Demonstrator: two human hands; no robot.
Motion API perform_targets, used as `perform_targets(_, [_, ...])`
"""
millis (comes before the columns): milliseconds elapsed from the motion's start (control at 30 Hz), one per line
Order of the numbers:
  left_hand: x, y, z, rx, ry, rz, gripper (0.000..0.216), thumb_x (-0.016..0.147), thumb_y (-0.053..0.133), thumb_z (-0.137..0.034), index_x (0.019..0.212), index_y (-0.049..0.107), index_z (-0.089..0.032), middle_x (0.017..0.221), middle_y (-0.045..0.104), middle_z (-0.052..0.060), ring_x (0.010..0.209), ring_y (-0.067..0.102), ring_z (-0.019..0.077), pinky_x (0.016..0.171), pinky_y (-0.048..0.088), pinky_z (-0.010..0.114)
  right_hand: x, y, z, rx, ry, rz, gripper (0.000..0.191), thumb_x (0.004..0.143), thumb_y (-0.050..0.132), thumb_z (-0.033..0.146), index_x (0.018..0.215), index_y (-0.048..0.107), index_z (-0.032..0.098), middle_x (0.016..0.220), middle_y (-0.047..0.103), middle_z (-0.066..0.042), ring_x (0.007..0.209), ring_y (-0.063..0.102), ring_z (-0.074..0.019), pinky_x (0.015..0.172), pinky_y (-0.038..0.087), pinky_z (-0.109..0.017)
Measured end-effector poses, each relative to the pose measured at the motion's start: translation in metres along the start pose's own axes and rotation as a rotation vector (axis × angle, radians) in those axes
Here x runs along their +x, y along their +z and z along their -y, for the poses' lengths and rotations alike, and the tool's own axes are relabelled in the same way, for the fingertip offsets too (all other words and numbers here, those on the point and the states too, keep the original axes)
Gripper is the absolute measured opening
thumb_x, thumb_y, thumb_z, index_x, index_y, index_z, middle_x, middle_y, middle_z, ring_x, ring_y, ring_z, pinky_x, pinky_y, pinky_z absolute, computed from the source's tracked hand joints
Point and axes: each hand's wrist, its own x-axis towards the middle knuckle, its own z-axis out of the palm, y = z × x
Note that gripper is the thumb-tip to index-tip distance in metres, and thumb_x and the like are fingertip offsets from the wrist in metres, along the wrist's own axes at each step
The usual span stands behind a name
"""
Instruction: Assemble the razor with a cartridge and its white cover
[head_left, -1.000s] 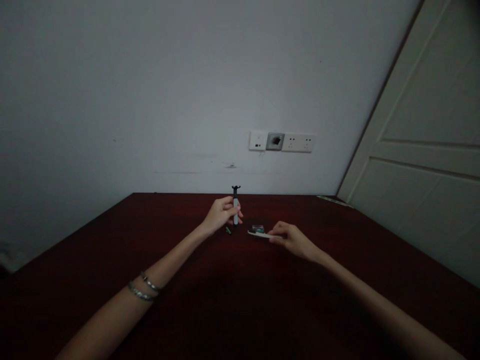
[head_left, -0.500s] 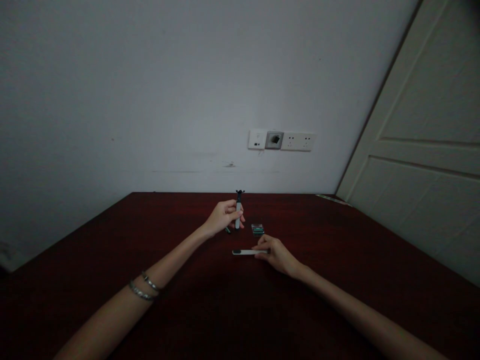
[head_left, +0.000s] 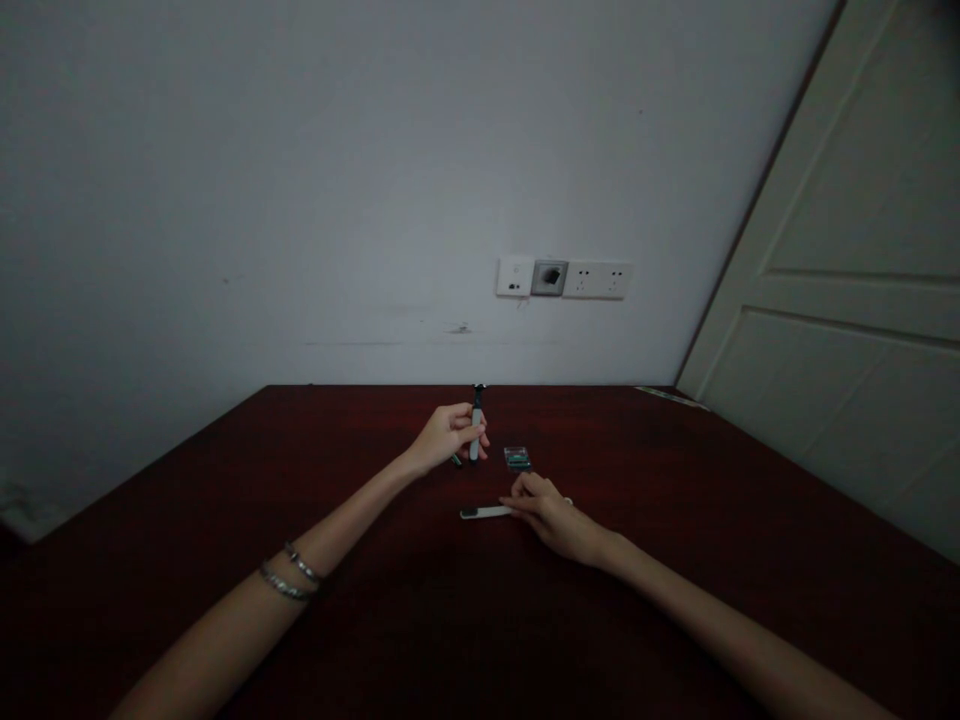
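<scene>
My left hand [head_left: 442, 438] is closed around a razor [head_left: 476, 432], held upright above the table. The razor has a light grey grip and a dark neck, with a small head at the top. A small greenish piece [head_left: 456, 460] lies just under this hand, partly hidden. My right hand [head_left: 551, 514] pinches a long pale stick with a dark end [head_left: 484, 512], low over or on the tabletop; which of the two I cannot tell. The stick's far end shows beyond my knuckles. Just past my right fingers is a small clear case with teal contents [head_left: 517, 459].
The dark red table [head_left: 360, 620] reaches back to a pale wall [head_left: 375, 200]. Wall sockets [head_left: 596, 280] sit above the table's back edge. A panelled door [head_left: 840, 330] stands at the right, and a thin strip [head_left: 670, 397] lies near the back right corner.
My right hand and the pale stick have shifted slightly toward me, and the stick is now slightly tilted. In my left hand the razor has turned a little, so its head looks narrower.
</scene>
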Motion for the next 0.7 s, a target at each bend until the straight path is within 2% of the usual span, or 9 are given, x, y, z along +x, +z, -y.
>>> perform_targets(133, [0.0,-0.001,0.002,-0.009,-0.013,-0.01,0.02,0.074,0.058,-0.028,0.084,0.049,-0.013,0.071,0.064,0.005,0.055,0.063,0.0141,0.044,0.044,0.018,-0.002,-0.005,0.009,-0.07,-0.034,-0.002,0.033,0.09,0.037,0.022,0.116,0.056,0.023,0.097,0.053,-0.01,0.088,0.046,-0.0198,0.076,0.039,-0.036])
perform_targets(233, [-0.001,-0.003,0.001,-0.005,-0.005,-0.028,0.018,0.075,0.057,-0.026,0.085,0.05,-0.013,0.072,0.064,0.006,0.056,0.063,0.0136,0.044,0.044,0.017,0.001,-0.012,0.008,-0.053,-0.05,-0.017,0.035,0.088,0.043,0.027,0.122,0.052,0.023,0.1,0.054,-0.01,0.094,0.046,-0.0216,0.08,0.039,-0.037])
perform_targets(333, [0.0,-0.005,-0.001,-0.005,0.008,-0.038,0.019,0.075,0.058,-0.026,0.085,0.05,-0.013,0.073,0.064,0.006,0.056,0.063,0.0134,0.044,0.043,0.017,0.008,-0.025,-0.007,-0.023,-0.043,-0.074,0.032,0.087,0.046,0.029,0.117,0.057,0.023,0.099,0.055,-0.009,0.094,0.048,-0.0211,0.082,0.04,-0.036])
perform_targets(500, [0.006,-0.004,-0.003,0.009,0.015,-0.034,0.018,0.074,0.058,-0.025,0.085,0.051,-0.012,0.073,0.065,0.007,0.056,0.063,0.0138,0.044,0.044,0.018,0.029,-0.045,-0.046,-0.102,0.032,-0.16,0.025,0.087,0.045,0.024,0.09,0.069,0.019,0.088,0.058,-0.007,0.085,0.049,-0.0191,0.078,0.041,-0.032])
perform_targets(700, [0.017,-0.001,-0.004,0.021,0.04,-0.017,0.014,0.075,0.056,-0.021,0.084,0.051,-0.012,0.072,0.064,0.006,0.055,0.063,0.0133,0.045,0.044,0.018,0.049,-0.037,-0.068,-0.093,0.041,-0.097,0.02,0.084,0.05,0.022,0.087,0.07,0.018,0.088,0.059,-0.007,0.087,0.05,-0.0181,0.079,0.04,-0.03])
